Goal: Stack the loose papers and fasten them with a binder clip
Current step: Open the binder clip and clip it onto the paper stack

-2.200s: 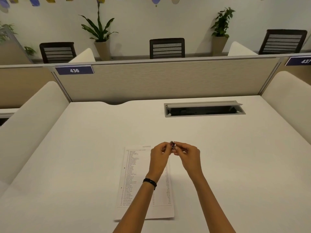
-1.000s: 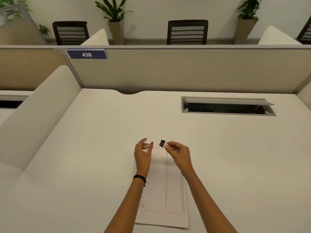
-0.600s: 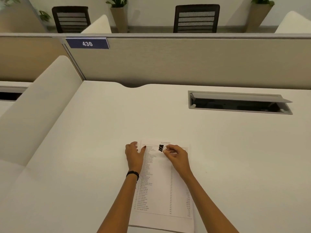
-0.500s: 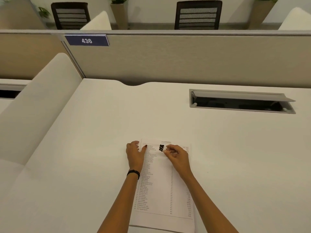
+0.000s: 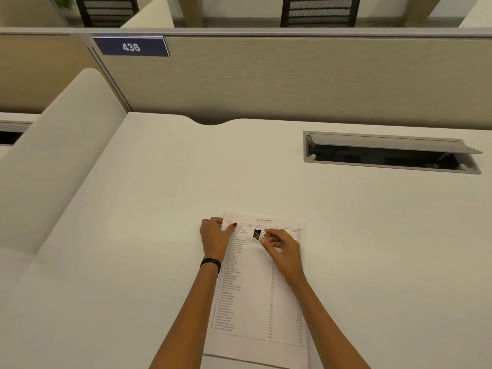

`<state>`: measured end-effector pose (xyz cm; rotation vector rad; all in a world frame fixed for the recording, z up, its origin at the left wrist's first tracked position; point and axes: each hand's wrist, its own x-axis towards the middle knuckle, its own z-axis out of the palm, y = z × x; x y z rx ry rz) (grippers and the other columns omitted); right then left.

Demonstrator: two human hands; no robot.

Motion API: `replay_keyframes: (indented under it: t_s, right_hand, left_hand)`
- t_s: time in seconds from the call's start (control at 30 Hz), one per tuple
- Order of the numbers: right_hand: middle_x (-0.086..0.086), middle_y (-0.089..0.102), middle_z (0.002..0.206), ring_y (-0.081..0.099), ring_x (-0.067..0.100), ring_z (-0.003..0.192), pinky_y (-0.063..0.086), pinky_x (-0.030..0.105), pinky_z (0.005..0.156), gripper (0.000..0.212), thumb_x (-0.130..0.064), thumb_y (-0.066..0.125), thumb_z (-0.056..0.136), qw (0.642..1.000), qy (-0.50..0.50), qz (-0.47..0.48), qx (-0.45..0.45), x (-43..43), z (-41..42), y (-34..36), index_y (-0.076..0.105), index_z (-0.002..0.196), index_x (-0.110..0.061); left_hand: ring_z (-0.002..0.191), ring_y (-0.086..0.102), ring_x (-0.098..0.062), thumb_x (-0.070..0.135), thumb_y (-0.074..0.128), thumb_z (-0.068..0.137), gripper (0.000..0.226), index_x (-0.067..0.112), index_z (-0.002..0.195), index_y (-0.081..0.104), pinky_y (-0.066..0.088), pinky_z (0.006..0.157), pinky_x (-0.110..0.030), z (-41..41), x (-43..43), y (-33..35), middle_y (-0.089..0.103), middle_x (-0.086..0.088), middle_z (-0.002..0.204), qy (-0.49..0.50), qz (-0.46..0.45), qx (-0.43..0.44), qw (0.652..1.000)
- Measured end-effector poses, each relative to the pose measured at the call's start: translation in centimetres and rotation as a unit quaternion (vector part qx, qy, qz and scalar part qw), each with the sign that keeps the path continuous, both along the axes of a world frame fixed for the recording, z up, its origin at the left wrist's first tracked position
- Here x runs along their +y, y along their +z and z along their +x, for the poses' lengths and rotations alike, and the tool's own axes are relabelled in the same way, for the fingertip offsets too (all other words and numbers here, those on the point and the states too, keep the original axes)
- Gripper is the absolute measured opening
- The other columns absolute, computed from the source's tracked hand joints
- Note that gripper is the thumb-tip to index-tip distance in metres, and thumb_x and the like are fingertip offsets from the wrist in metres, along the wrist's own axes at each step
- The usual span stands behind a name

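Observation:
A stack of printed papers lies flat on the white desk, its long side running away from me. My left hand grips the stack's far left corner, thumb on top. My right hand pinches the wire handles of a small black binder clip, held just above the upper part of the top sheet. The clip's jaws point left and are not on the paper's edge.
An open grey cable hatch is set into the desk at the far right. A beige partition with a blue "436" label closes the back. A white padded divider rises on the left.
My left hand let go of the clip and went down onto the stack's far left corner. My right hand carried the clip down close over the top sheet. The camera tilted down.

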<state>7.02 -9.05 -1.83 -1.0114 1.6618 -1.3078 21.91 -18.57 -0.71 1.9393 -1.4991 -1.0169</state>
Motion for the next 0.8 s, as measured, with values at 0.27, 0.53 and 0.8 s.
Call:
replay_keyframes:
  t_s: [0.27,0.53,0.8]
  right_hand:
    - [0.002,0.067,0.091,0.062,0.006,0.077,0.051,0.014,0.072,0.022,-0.016,0.073,0.077,1.0,-0.006,0.005,-0.004,0.0,-0.1,0.1,0.067,0.098,-0.014]
    - [0.009,0.068,0.093,0.062,0.003,0.076,0.051,0.013,0.072,0.022,-0.013,0.073,0.076,1.0,-0.007,0.02,-0.012,-0.3,-0.3,0.8,0.067,0.097,-0.015]
    - [0.004,0.067,0.091,0.063,0.005,0.08,0.049,0.01,0.074,0.023,-0.009,0.073,0.075,0.996,0.043,-0.039,0.066,-2.2,-1.4,4.9,0.068,0.098,-0.01]
  left_hand:
    - [0.08,0.06,-0.018,0.029,0.066,0.082,0.025,0.017,0.099,0.051,0.05,0.071,-0.03,0.0,0.8,0.4,0.063,0.0,0.093,0.015,-0.011,0.053,0.998]
    - [0.055,0.056,-0.014,0.023,0.062,0.086,0.021,0.004,0.078,0.066,0.042,0.052,-0.023,-0.2,1.6,0.7,0.067,-0.005,0.067,0.071,-0.019,0.154,0.985]
    - [0.06,0.06,-0.015,0.02,0.063,0.086,0.018,0.006,0.075,0.067,0.05,0.06,-0.029,-0.5,2.3,2.2,0.069,-0.008,0.07,0.066,-0.047,0.211,0.974]
